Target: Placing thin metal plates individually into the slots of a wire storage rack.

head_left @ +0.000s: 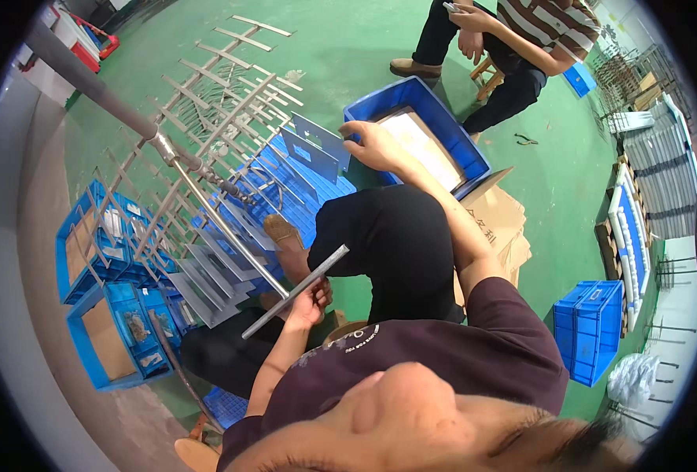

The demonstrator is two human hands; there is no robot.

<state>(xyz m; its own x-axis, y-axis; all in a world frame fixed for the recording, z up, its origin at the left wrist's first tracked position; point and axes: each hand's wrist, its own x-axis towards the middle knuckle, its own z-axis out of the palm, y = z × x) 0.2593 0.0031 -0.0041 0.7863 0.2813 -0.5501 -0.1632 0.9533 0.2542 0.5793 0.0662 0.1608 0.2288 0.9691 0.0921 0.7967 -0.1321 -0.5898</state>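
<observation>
My right hand (377,148) reaches forward and pinches the right edge of a flat grey metal panel (315,148) with cutouts. That panel hangs at the end of a row of similar panels (215,275) along a metal rack (230,102) with many crossbars. Close to my body, my left hand (309,305) is curled just under a speckled grey metal bar (266,321). A thin steel rod (226,224) meets this bar from the rack side. The left fingers are closed; what they hold, if anything, is hidden.
A blue bin (474,169) holding cardboard and white sheets stands ahead, beside flattened cardboard (499,219). Beyond it sits another person (513,47) holding a phone. Blue crates (112,330) stand at left, stacked blue crates (588,330) at right. Pliers (526,140) lie on the green floor.
</observation>
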